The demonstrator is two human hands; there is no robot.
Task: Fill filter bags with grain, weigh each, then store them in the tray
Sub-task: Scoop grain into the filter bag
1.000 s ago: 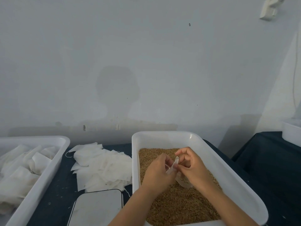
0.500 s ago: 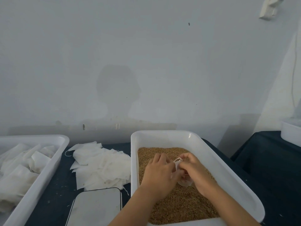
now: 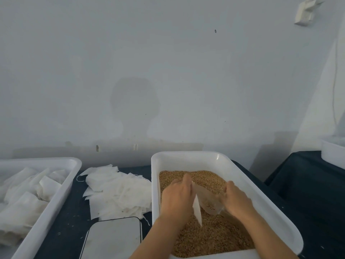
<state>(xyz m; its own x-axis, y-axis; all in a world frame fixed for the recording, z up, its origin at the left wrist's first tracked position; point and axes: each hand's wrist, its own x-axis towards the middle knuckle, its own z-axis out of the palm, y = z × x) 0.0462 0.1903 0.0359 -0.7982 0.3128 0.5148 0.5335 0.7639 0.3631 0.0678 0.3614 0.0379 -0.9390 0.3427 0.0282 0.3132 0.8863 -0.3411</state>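
Filter bag: your two hands hold one thin white filter bag point(image 3: 204, 198) over the grain, with its mouth pulled wide; a few grains lie inside it.
Left grip: your left hand point(image 3: 176, 200) pinches the left edge of the bag, and a white flap hangs down under it to the grain.
Right grip: your right hand point(image 3: 236, 200) has curled fingers at the right edge of the bag; it is blurred, so the exact hold is not clear, but the bag is stretched from it.
Grain: brown grain point(image 3: 214, 234) fills the white grain tray point(image 3: 248, 186), which stands at the front right part of the desk point(image 3: 73, 221).
Empty bags: a loose pile of flat white bags point(image 3: 117, 193) lies on the desk just left of the grain tray, toward the back edge.
Scale: a flat grey scale point(image 3: 113, 238) sits at the front edge, in front of the pile.
Storage tray: a second white tray point(image 3: 56, 199) stands at the left edge of the desk and holds white bags point(image 3: 22, 199).
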